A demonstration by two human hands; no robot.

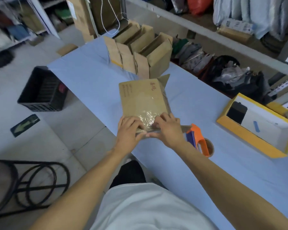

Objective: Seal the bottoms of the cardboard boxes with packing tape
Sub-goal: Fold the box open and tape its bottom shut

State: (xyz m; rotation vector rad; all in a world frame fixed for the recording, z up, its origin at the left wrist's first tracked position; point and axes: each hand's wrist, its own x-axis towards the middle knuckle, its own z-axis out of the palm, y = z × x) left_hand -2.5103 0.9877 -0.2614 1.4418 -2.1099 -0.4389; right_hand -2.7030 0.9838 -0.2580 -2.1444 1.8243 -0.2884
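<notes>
Blue tabletop (90, 77): your left hand (129, 131) and right hand (167, 130), fingers flat, press tape (147, 117) onto the box (140, 98); the dispenser (196, 138) at 3 o'clock could snag it, wrinkling the seal.

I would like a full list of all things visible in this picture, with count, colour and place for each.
cardboard box: one, brown, table middle, clear tape on its near end
open boxes: a group, brown, far end of the table
tape dispenser: one, orange and blue, on the table beside the right hand
yellow tray: one, yellow outside, white inside, right side of the table
table: one, light blue
crate: one, black, on the floor, left
stool: one, black metal, lower left
shelves: grey, background, with bags
left hand: pressing the box's near end
right hand: pressing the taped end
</notes>
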